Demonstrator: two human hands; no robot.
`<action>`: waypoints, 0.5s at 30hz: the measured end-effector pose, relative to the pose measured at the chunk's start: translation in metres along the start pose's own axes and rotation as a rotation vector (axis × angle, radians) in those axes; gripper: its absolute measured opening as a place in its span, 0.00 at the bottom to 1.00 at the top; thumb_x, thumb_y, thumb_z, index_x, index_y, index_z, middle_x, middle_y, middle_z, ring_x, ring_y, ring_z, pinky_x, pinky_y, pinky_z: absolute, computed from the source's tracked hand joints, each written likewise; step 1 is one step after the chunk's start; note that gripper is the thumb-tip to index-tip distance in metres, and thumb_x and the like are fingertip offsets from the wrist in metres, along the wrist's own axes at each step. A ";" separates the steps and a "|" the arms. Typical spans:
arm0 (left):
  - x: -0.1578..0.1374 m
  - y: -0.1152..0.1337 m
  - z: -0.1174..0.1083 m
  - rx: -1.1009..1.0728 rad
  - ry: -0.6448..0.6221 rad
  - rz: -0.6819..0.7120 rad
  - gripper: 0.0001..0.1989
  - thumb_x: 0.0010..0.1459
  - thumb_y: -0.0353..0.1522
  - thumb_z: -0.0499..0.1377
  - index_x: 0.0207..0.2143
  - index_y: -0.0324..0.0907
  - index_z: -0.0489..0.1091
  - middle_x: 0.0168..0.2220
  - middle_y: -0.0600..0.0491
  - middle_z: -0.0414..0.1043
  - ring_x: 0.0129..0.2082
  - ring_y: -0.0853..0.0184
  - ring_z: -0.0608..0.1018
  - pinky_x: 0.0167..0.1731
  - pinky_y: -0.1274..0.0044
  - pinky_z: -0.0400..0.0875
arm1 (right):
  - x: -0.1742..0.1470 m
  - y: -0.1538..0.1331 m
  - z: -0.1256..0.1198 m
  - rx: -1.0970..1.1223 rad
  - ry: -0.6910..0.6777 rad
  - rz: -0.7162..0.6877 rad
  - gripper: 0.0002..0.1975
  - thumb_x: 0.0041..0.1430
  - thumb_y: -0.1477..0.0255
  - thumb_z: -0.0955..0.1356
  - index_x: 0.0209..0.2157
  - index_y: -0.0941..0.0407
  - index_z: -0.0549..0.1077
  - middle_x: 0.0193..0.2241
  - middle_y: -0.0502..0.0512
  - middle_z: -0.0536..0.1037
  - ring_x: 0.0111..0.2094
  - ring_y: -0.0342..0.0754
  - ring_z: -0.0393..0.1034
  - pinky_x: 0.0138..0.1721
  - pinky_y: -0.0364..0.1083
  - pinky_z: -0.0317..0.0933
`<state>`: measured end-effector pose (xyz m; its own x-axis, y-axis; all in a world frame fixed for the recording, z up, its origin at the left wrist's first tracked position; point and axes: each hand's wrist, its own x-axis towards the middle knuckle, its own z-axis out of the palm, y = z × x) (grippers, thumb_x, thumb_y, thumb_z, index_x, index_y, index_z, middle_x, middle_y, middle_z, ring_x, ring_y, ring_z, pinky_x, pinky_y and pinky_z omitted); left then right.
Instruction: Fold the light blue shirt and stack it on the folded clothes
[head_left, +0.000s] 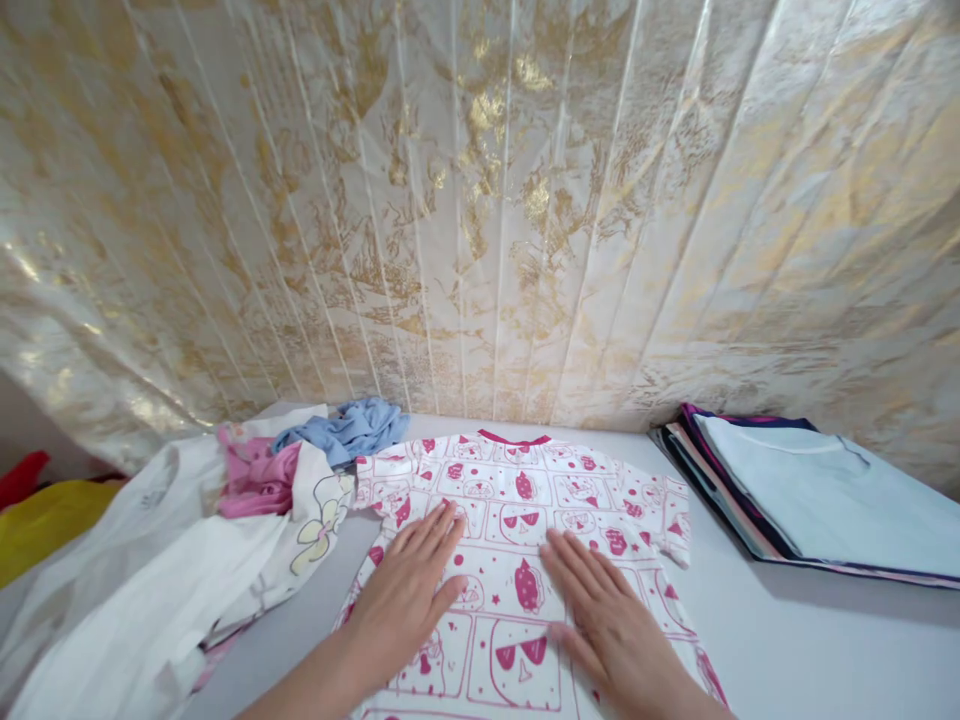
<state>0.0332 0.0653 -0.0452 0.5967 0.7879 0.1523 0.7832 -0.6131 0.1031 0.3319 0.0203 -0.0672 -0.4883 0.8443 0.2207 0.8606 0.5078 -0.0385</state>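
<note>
A white short-sleeved T-shirt point(510, 590) with pink cartoon prints and a pink neckline lies spread out in front of me, collar pointing away. On the left half of its body, my left hand point(409, 575) rests flat with the fingers stretched out. My right hand point(600, 610) lies flat on the right half, fingers extended and thumb slightly apart. Neither hand grips the cloth. Both sleeves reach out sideways, and the shirt's lower end runs out of the bottom of the view.
To the left is a loose heap of white clothes point(165, 540), with a pink garment point(259, 475) and a blue garment point(360, 428) on it. Yellow cloth point(52, 525) shows at the far left. A stack of folded clothes point(817, 490) sits right. A gold-patterned curtain point(480, 220) hangs behind.
</note>
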 end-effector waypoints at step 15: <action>0.061 -0.027 -0.017 0.006 0.005 -0.092 0.26 0.71 0.42 0.40 0.66 0.40 0.53 0.68 0.46 0.47 0.67 0.60 0.53 0.63 0.64 0.51 | 0.035 0.060 -0.012 -0.101 0.000 0.330 0.31 0.67 0.53 0.55 0.64 0.56 0.59 0.65 0.61 0.58 0.66 0.57 0.50 0.63 0.61 0.49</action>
<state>0.0456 0.1293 -0.0221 0.5215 0.8404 0.1473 0.8355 -0.5380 0.1113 0.3680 0.0785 -0.0500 -0.1816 0.9602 0.2122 0.9821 0.1882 -0.0112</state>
